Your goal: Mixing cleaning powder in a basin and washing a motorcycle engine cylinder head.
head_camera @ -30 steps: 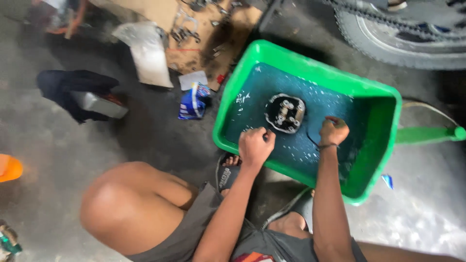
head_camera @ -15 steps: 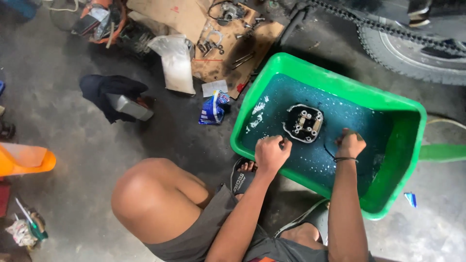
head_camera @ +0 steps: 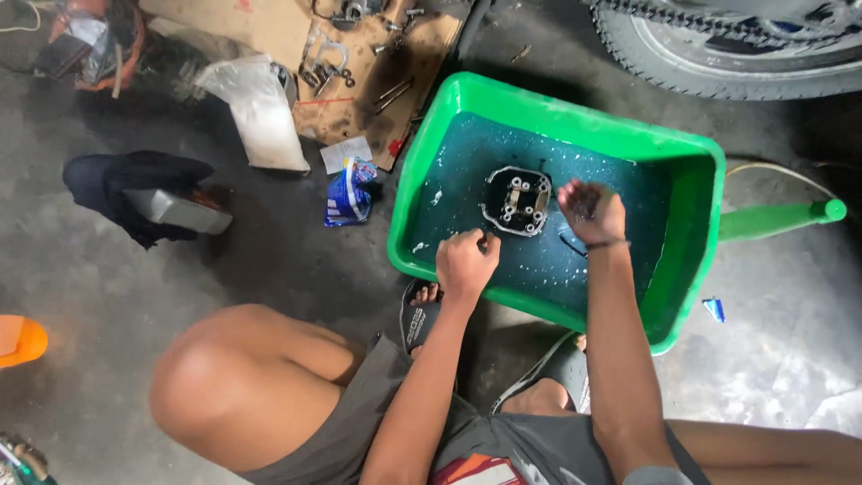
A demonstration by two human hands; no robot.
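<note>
My left hand [head_camera: 467, 262] is curled into a fist at the near edge of the green tub [head_camera: 575, 121]; I cannot tell what it grips. My right hand [head_camera: 590, 211], fingers bent and dirty, hovers just right of the engine part [head_camera: 516, 199], which sits in the tub's dark liquid. Beyond: cardboard [head_camera: 359, 63], wheel [head_camera: 736, 54].

Dark metal engine part [head_camera: 517, 199], roughly square w/ rounded corners, several pale bolt holes/studs on top face. Lies flat in shallow dark liquid, approx centre of green plastic tub [head_camera: 691, 157]. Tub rectangular, sits on concrete floor; white foam flecks on liquid.
</note>
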